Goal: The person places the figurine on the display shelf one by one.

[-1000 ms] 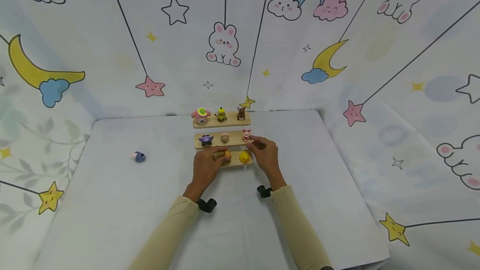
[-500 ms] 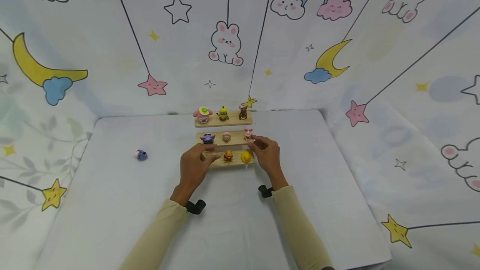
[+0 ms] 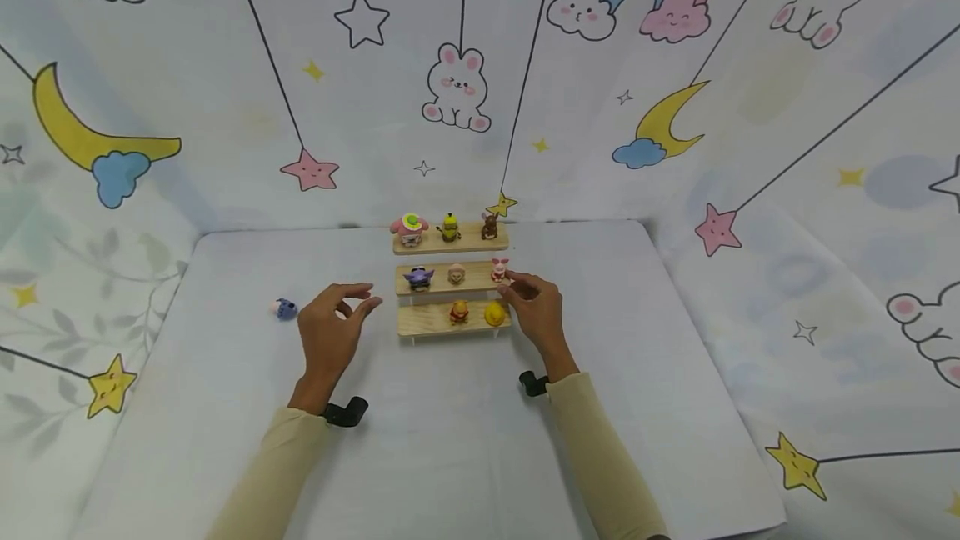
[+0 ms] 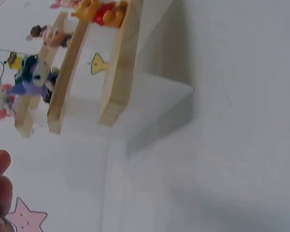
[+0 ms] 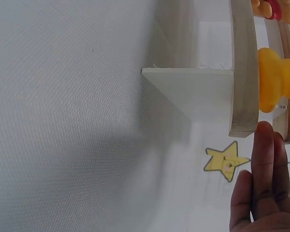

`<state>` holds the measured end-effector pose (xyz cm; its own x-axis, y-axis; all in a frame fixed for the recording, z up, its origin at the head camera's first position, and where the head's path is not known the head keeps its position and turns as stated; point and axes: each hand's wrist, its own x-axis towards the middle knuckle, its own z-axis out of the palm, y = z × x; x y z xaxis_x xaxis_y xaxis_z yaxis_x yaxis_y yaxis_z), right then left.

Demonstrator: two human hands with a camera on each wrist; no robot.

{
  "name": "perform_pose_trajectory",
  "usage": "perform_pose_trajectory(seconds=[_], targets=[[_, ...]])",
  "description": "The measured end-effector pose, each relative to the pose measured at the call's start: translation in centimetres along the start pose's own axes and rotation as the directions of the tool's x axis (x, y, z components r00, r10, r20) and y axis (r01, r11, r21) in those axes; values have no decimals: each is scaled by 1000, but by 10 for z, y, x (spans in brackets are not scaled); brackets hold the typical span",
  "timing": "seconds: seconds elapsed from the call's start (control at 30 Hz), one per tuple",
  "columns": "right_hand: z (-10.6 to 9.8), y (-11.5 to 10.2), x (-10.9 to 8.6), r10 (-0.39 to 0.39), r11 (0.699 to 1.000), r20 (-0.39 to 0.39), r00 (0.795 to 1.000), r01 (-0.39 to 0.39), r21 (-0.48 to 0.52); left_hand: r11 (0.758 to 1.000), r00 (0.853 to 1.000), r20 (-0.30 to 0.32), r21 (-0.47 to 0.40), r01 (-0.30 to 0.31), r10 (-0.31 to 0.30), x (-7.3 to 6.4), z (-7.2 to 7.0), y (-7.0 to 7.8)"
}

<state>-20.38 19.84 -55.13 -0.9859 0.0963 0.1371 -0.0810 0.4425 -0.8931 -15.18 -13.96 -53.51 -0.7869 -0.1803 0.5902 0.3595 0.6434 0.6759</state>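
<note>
In the head view my left hand (image 3: 328, 336) hovers over the cloth with thumb and fingertips apart, holding nothing. A small blue figurine (image 3: 285, 309) lies just left of it. My right hand (image 3: 538, 313) is at the right end of the tiered wooden shelf (image 3: 420, 322), close to a yellow rubber duck (image 3: 494, 313) and a pink piglet figurine (image 3: 498, 271). In the right wrist view its fingers (image 5: 264, 159) extend beside the lowest board's end; contact is unclear. An orange bear figurine (image 3: 459, 312) stands left of the duck on that board.
The middle board carries a purple figurine (image 3: 418, 277) and a small beige one (image 3: 456, 274). On the top board stand a pink-eared figurine (image 3: 409, 229), a yellow-green one (image 3: 449, 228) and a brown one (image 3: 489, 227). A printed cloth wall (image 3: 360, 123) rises behind.
My left hand has moved away from the orange bear figurine, leftward off the shelf toward the blue figurine. The right hand has stayed by the shelf's right end.
</note>
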Motion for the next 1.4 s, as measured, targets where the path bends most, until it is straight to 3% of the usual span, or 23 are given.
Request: perform_pose_trajectory(seconds=[0.23,0.4,0.5,0.67,0.77,0.97,1.1,1.23,1.4], targets=[[0,0,0,4,1000,4,1000,-4,5,994,991,-87,44,104,-100,-2,-27,-35],[0,0,0,8,1000,0,1000,-8,4,974,971,-128,75,213,-203,-3,-43,-60],[0,0,0,14,1000,-1,1000,-14,2,950,949,-155,107,293,-275,-2,-52,-75],[0,1,-1,18,1000,-5,1000,-18,-7,879,896,-188,195,435,-402,1,-64,-99],[0,2,0,20,1000,-9,1000,-20,-13,844,873,-177,228,486,-455,1,-68,-110],[0,1,0,25,1000,-5,1000,-25,-2,812,850,-142,252,526,-507,1,-67,-127],[1,1,-1,29,999,2,1000,-29,15,797,834,-112,250,551,-541,0,-63,-131],[1,1,-1,21,1000,-2,1000,-21,5,794,829,-48,262,549,-557,-1,-56,-126],[2,2,0,13,1000,-7,1000,-13,-6,809,839,-10,261,527,-544,-4,-47,-120]])
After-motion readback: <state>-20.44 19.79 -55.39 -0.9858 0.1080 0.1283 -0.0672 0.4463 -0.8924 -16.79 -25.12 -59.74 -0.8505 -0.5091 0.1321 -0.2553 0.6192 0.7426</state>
